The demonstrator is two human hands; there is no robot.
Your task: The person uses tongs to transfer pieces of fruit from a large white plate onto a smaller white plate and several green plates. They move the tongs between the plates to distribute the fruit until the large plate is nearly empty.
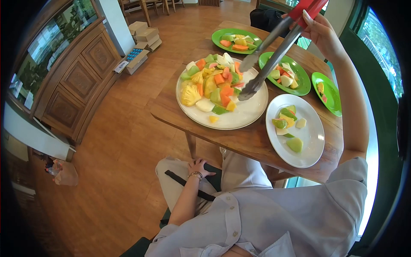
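My right hand (319, 30) is closed round the red handles of metal tongs (274, 60). Their grey tips are apart above the right part of a large white plate (252, 113), and I see no fruit between them. Cut fruit (218, 81) is heaped on that plate, with pineapple, orange, green and white pieces. A small yellow piece (213, 119) lies apart near its front rim. My left hand (200, 168), with bracelets at the wrist, rests on my leg, fingers stretched out and holding nothing.
On the wooden table (205, 133) a white oval plate (314, 145) and three green plates (265, 58) carry fruit pieces. A black bag (265, 19) sits beyond. Cardboard boxes (147, 36) and a paper bag (66, 173) stand on the floor at left.
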